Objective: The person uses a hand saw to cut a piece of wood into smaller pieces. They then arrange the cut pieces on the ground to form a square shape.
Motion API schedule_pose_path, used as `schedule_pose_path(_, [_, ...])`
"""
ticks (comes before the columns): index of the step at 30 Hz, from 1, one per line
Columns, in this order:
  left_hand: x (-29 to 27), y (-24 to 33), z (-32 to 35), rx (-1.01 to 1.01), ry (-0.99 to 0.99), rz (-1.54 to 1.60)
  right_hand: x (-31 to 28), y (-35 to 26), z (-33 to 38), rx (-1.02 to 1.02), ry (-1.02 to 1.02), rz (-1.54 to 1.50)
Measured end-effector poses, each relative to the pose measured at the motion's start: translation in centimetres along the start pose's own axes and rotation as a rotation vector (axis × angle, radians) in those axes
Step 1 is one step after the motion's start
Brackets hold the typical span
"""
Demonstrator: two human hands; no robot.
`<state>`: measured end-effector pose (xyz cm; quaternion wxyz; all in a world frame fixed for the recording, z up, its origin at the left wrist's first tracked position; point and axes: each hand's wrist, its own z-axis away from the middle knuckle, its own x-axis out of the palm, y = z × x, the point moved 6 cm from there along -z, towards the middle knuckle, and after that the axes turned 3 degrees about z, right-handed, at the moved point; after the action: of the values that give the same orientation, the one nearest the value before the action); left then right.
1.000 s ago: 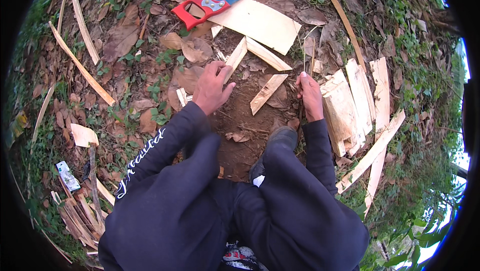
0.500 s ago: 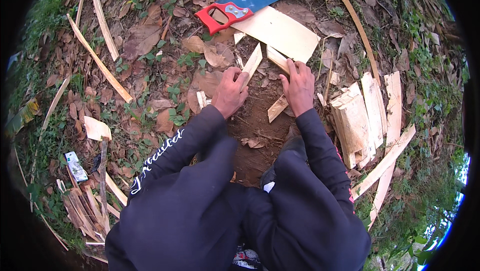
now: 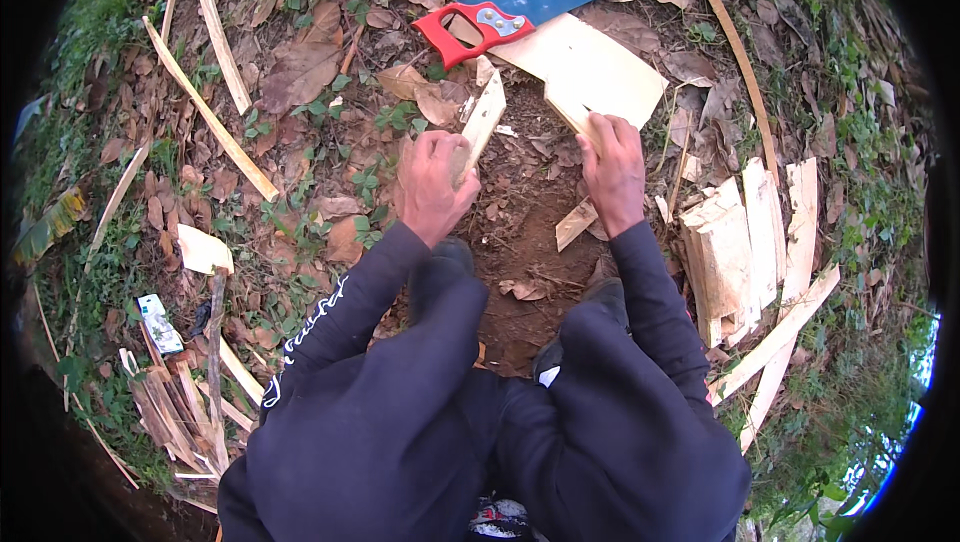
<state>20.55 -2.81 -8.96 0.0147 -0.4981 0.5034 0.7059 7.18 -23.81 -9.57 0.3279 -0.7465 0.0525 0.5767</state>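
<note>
Wood strip (image 3: 483,120) in left hand (image 3: 433,185)

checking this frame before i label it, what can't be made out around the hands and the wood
- Head view: the left hand wraps the lower end of a wood strip, hiding that end.
- Head view: the right hand covers the near end of a second strip; its grip cannot be told.
- Head view: the saw blade's teeth are too small to make out.
- Head view: the person's own legs hide the ground below the hands.
</note>
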Motion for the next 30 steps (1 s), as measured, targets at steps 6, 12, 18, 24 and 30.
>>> schedule_pose_path(6, [7.7,5.7,5.1,0.259,-0.27,0.167,-7.2,5.8,6.0,0.284,0.135,-0.056])
schedule_pose_path(12, [7.5,2.3,1.5,0.157,-0.152,0.041,-7.8,4.2,6.1,0.272,0.092,-0.132])
schedule_pose_path(18, [1.9,-2.7,0.8,0.05,0.042,-0.073,-7.0,3.1,5.1,0.204,0.071,-0.209])
schedule_pose_path(24, [-2.5,-2.4,0.8,-0.005,0.097,-0.097,-4.9,2.5,4.9,0.168,0.014,-0.224])
schedule_pose_path(30, [0.9,0.7,1.3,0.023,0.008,0.082,-0.3,0.6,2.9,-0.006,-0.005,-0.132])
